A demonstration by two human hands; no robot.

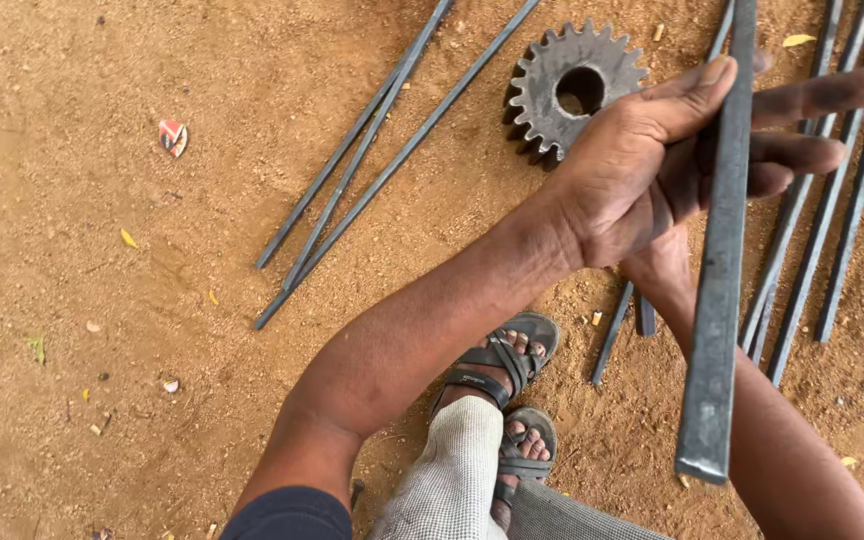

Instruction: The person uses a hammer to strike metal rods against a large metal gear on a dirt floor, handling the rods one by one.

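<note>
Flat steel bar (720, 300): raised above the dirt ground (102, 250), near end toward the camera, far end past the top edge.
Left hand (652, 170): wrapped loosely round the bar's upper part, thumb over the front face, fingers splayed behind.
Right hand: hidden behind left; grip cannot be told.
Handling: likely heavy, rigid, sharp-cornered; best gripped mid-length across flat faces.
Nearby: rusty gear (572, 90), thin rods (372, 170) lying on ground.
</note>
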